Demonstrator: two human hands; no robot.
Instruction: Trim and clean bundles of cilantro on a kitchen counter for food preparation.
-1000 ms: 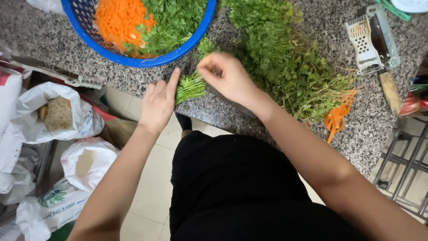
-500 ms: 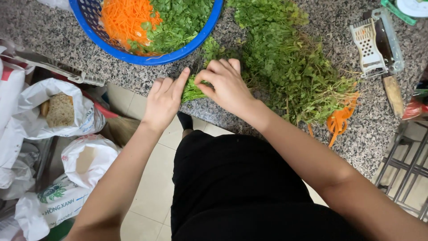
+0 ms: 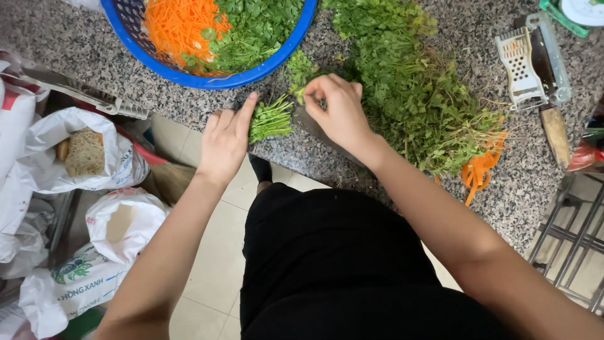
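Right grip (image 3: 336, 107) pinches leafy green sprigs (image 3: 301, 68); left hand (image 3: 226, 138) lies flat beside cut stems (image 3: 272, 118).

I see my left hand (image 3: 225, 140) flat on the granite table (image 3: 75, 38), fingers touching a small bundle of cut green stems (image 3: 270, 119). My right hand (image 3: 338, 110) pinches some herb leaves just beside the big herb pile (image 3: 415, 94). Above them stands a blue basket (image 3: 277, 60) with shredded carrot (image 3: 182, 25) and greens. A white grater (image 3: 521, 66) lies at the right.

white printed sack (image 3: 94, 277), white bags (image 3: 38, 167) left
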